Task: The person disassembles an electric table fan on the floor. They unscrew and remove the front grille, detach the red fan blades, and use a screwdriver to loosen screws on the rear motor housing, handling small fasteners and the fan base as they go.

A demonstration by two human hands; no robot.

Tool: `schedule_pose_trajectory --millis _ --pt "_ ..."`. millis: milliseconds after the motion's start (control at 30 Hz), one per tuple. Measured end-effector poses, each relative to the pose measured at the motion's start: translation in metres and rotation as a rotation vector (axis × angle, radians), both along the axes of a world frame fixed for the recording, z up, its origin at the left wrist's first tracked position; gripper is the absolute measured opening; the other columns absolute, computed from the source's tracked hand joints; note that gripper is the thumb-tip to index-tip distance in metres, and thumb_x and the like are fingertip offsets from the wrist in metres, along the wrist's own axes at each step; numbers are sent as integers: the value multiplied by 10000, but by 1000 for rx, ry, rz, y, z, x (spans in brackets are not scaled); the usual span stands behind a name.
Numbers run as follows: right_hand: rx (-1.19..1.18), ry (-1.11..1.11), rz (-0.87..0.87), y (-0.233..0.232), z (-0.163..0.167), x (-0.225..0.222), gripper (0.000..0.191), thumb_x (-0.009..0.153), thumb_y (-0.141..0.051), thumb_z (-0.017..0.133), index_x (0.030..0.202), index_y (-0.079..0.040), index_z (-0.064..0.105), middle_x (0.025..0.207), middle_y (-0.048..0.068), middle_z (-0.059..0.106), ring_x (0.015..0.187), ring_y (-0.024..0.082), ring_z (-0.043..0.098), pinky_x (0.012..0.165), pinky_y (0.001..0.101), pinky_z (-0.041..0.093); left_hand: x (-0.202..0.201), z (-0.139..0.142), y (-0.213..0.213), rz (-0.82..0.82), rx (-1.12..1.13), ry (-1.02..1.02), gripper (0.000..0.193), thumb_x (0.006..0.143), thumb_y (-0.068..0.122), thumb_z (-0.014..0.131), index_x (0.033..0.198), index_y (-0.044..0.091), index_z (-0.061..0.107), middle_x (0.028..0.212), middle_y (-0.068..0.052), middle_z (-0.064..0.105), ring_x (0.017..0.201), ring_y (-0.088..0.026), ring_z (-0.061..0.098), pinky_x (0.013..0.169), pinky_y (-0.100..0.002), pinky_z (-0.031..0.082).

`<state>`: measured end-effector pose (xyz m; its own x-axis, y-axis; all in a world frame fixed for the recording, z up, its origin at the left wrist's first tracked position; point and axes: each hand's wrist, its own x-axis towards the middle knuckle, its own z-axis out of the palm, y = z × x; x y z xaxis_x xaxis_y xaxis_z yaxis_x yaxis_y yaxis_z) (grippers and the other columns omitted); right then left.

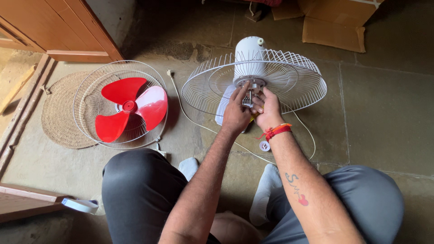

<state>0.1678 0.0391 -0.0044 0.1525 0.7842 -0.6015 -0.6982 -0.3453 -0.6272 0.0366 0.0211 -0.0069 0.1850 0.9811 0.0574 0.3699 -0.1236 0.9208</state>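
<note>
Knees (135, 190) framing, both hands (236, 113) (267, 110) are pinching the motor hub (251, 85) mid-frame, fingers closed around its shaft, seemingly fastening the guard (289, 77).

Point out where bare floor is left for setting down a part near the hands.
Bare stone floor lies right of the rear fan guard, up to the cardboard. A narrower strip runs between the guard and the red fan blade. It is crowded under both hands, left hand and right hand, with the white cord and small cap.
</note>
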Motion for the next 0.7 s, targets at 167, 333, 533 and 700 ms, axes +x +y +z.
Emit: schedule_pose_trajectory --millis 167,333,533,700 --pt "51 -118 -94 0 0 2 268 992 -330 521 1067 -111 656 949 3 703 498 74 318 500 265 327 -1 0 -1 11 16 9 901 789 -88 553 1554 363 399 1588 -147 432 1299 -335 601 1014 -394 549" --pt "13 -164 -44 2 -4 3 213 1011 -335 568 1056 -139 637 948 19 683 496 63 338 459 249 298 1 0 -1 11 -37 40 893 796 -79 543 1553 376 406 1607 -162 400 1279 -334 615 1023 -396 545" --pt "68 -61 119 3 -7 -3 317 1016 -431 560 1073 -147 688 914 5 733 486 37 401 420 213 235 0 -2 0 9 20 31 892 791 -86 554 1549 365 414 1590 -166 421 1316 -341 581 1067 -408 504" --pt "22 -77 184 -2 -3 2 362 990 -487 580 1030 -142 683 949 39 757 421 55 290 437 221 260 -1 -1 -2 3 -26 -9 897 791 -87 531 1557 356 384 1509 -151 496 1230 -313 641 1003 -391 563"
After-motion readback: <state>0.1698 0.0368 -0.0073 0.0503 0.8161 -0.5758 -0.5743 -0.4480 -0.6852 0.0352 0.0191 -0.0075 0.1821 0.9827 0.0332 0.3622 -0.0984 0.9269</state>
